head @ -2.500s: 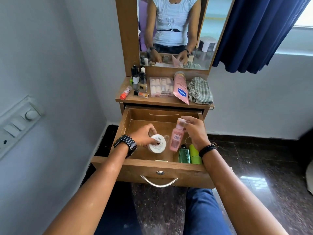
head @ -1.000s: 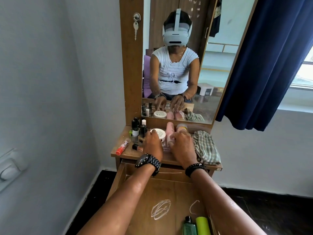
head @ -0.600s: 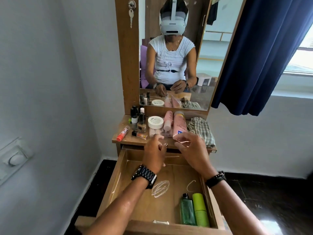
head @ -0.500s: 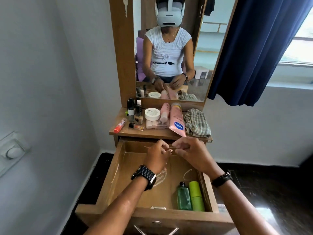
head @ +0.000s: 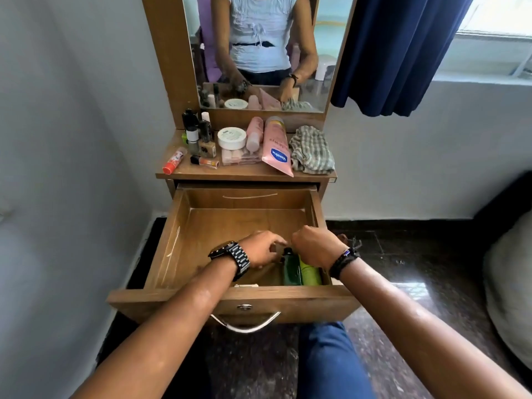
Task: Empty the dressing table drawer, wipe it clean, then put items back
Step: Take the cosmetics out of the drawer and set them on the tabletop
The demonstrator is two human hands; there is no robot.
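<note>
Inside the drawer (head: pixel 201 226), near its front, both hands are curling down over the last two bottles: left hand (head: pixel 260 249) beside the dark green bottle (head: pixel 291 270), right hand (head: pixel 313 246) above the light green bottle (head: pixel 310 275); whether either is gripping, I cannot tell. A loose hold could be dropping one.

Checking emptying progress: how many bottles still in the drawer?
2: a dark green bottle and a light green bottle, side by side at the drawer's front right. The hands may hide more.

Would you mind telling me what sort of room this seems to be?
Probably a bedroom or dressing corner at home: a wooden dressing table with a mirror, cosmetics such as a lotion tube on its top, and a blue curtain at the window.
</note>
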